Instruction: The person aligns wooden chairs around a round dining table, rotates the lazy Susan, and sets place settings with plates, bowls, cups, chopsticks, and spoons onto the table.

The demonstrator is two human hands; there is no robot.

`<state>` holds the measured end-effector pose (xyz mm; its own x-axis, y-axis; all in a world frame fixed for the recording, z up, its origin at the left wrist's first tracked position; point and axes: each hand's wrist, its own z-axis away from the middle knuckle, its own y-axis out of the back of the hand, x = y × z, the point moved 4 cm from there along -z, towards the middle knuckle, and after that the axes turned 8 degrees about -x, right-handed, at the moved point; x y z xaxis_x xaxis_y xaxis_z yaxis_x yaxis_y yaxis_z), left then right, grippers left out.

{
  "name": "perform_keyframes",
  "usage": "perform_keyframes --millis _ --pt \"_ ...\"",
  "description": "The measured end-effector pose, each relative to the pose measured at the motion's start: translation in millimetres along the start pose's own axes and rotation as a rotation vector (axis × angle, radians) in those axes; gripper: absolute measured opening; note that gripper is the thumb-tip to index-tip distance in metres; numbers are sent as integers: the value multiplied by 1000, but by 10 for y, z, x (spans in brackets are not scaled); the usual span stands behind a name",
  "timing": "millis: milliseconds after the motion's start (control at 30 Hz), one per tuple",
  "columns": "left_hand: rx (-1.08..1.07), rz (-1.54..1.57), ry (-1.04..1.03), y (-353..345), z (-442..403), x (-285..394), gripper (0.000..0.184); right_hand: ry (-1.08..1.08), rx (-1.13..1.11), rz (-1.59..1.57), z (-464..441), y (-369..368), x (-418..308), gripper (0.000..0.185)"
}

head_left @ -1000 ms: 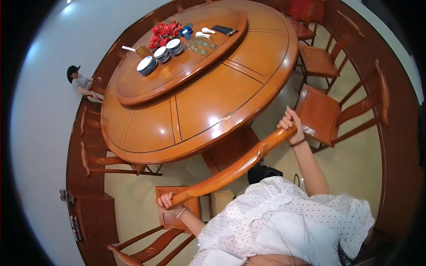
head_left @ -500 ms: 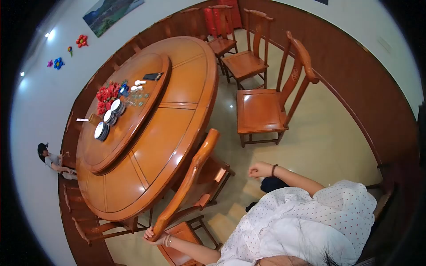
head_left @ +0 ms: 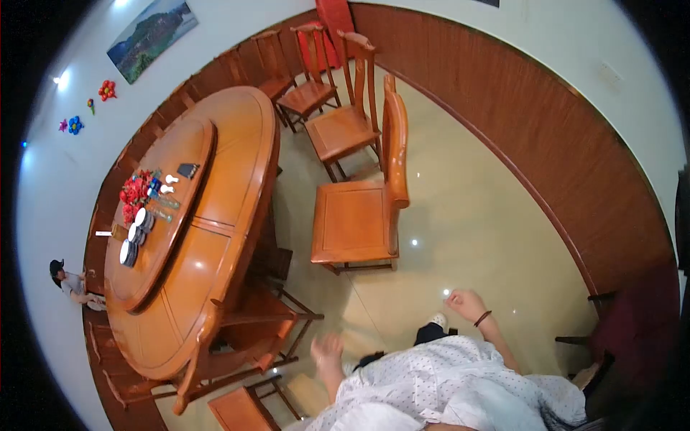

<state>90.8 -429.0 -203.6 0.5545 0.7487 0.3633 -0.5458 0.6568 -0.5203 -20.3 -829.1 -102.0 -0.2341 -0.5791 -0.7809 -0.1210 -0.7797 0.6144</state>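
L hand [head_left: 328, 353] spread, nr 1 chair [head_left: 251, 329] at tbl [head_left: 241, 169] edge; R hand [head_left: 467, 306] part-curled, grip unclear. Turntable [head_left: 183, 147]: 3 dish stacks [head_left: 136, 234], 2 spoons [head_left: 170, 179]; glasses' [head_left: 167, 203] contents too small.

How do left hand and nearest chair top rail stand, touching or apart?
Apart: the head view shows a wide gap between the left hand and the top rail.

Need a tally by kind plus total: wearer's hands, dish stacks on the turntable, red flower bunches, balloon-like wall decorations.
Wearer's hands (left hand, right hand): 2
Dish stacks: 3
Red flower bunch: 1
Balloon-like wall decorations: 4
Total: 10
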Motion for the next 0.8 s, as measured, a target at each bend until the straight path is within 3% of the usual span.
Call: perform_keyframes --millis 33,67,100,200,267,433,533,600,700,733,800 --pt "-51 174 83 -732 -34 -261 47 -118 -40 -1 -32 358 -36 23" --pt "-229 196 112 -1272 -74 -393 36 -231 -78 16 -75 655 9 24" --pt "-500 83 44 -1635 -324 -429 32 -194 14 -125 -99 828 161 22" --pt "-348 -244 -354 -2910 3 -397 30 -237 98 -263 -320 1268 312 18" --pt "-357 -205 -352 -3389 109 -434 31 -166 116 -244 -579 1339 520 14" --pt "-368 -151 -381 -3760 -241 -665 30 -129 32 -334 -1362 1215 540 16" --pt "-243 -382 -278 -3890 -657 -766 28 -89 -95 -264 -1862 1061 663 16" --pt "-255 -417 -272 -4188 -766 -663 28 -42 -320 -277 -2229 1140 725 13" --pt "-531 -837 -267 -4811 -635 -422 32 -80 -274 -446 -2826 1458 833 11" --pt "-506 -812 -287 -4954 -616 -355 32 -63 -308 -434 -3122 1569 891 11" --pt "-813 -1033 -81 -5171 -508 -471 50 -11 -291 -295 -3601 1882 1072 10"
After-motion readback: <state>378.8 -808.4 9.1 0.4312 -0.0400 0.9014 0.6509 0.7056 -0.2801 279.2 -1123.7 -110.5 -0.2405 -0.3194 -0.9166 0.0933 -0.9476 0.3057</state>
